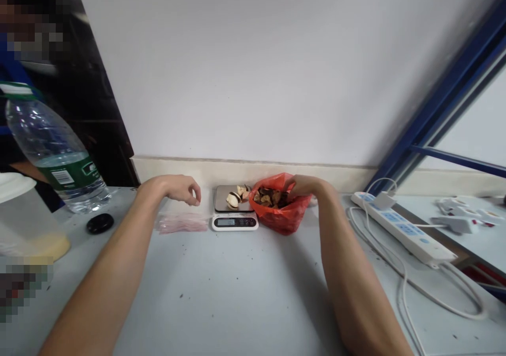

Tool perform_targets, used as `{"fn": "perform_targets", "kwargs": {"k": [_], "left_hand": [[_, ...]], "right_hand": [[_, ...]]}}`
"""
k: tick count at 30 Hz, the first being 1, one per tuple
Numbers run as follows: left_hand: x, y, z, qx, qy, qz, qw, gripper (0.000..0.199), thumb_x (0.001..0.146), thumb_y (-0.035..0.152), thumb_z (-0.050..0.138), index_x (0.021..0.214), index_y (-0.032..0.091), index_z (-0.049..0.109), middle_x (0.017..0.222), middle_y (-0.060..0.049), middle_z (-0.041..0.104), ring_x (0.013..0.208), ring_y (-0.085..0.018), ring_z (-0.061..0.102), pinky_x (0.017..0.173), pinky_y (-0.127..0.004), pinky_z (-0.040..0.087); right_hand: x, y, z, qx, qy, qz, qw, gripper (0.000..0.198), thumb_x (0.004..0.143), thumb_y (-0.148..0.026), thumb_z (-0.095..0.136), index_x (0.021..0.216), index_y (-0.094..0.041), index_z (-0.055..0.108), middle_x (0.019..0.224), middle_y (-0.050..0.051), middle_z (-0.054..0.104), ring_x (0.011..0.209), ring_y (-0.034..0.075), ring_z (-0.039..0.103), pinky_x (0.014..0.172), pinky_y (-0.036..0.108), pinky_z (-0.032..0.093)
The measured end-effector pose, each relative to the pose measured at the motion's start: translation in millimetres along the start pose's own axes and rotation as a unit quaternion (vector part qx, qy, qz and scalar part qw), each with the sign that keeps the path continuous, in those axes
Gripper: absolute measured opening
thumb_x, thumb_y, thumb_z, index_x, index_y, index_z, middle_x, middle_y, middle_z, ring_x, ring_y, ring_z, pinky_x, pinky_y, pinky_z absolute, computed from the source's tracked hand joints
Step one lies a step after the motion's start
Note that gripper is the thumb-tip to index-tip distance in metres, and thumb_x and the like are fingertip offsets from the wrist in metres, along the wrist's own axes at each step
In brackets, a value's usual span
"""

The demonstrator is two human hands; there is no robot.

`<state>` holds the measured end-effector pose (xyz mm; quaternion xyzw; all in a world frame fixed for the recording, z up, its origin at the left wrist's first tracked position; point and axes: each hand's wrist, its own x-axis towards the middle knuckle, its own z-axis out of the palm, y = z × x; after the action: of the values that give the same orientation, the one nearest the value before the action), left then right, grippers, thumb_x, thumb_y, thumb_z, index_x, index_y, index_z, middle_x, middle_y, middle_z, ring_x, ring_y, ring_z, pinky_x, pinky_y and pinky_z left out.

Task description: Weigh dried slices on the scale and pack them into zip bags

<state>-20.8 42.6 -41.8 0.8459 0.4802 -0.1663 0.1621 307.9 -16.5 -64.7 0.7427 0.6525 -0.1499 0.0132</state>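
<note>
Standing at the right edge of the scale point(234, 222), with smooth table point(225, 287) wide in front, the crinkly red bag point(288, 220) is loaded with rough brown pieces point(272, 199). The right hand point(302, 185) is tucked inside; its grip cannot be told. The left hand point(179, 187) is held loosely bent, free.

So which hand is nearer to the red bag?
The right hand: it reaches into the open mouth of the red bag. The left hand is apart from it, on the other side of the scale.

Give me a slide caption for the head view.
Right hand inside a red bag, among brown pieces; left hand loosely curled near a digital scale bearing pale pieces.
</note>
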Motion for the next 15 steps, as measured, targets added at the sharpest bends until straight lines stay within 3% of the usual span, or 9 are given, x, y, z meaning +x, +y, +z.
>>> {"fn": "perform_targets", "kwargs": {"k": [4, 6, 15], "left_hand": [[-3.1, 2.5, -0.9, -0.002, 0.004, 0.000, 1.000, 0.046, 0.071, 0.043, 0.057, 0.108, 0.021, 0.073, 0.108, -0.011, 0.076, 0.100, -0.029, 0.068, 0.083, -0.034, 0.052], [-4.0, 3.0, -1.1, -0.004, 0.005, 0.004, 1.000, 0.046, 0.071, 0.043, 0.058, 0.108, 0.021, 0.074, 0.109, -0.011, 0.076, 0.099, -0.030, 0.068, 0.083, -0.034, 0.052], [-2.8, 2.3, -1.0, -0.001, 0.002, 0.015, 1.000, 0.049, 0.073, 0.044, 0.056, 0.113, 0.020, 0.073, 0.110, -0.010, 0.076, 0.098, -0.027, 0.068, 0.081, -0.031, 0.052]], "right_hand": [[-10.1, 1.2, -10.3, 0.073, 0.014, 0.000, 0.997, 0.034, 0.084, -0.017, 0.059, 0.114, -0.021, 0.075, 0.102, 0.003, 0.078, 0.087, 0.015, 0.072, 0.073, 0.019, 0.056], [-15.5, 0.3, -13.7, 0.124, 0.023, -0.012, 0.992, 0.034, 0.086, -0.017, 0.061, 0.117, -0.020, 0.073, 0.100, 0.005, 0.078, 0.083, 0.015, 0.073, 0.072, 0.020, 0.057], [-26.0, -7.0, -16.5, 0.221, 0.094, -0.063, 0.969, 0.014, 0.085, -0.020, 0.068, 0.099, -0.017, 0.072, 0.089, 0.006, 0.079, 0.076, 0.016, 0.070, 0.067, 0.024, 0.054]]}}
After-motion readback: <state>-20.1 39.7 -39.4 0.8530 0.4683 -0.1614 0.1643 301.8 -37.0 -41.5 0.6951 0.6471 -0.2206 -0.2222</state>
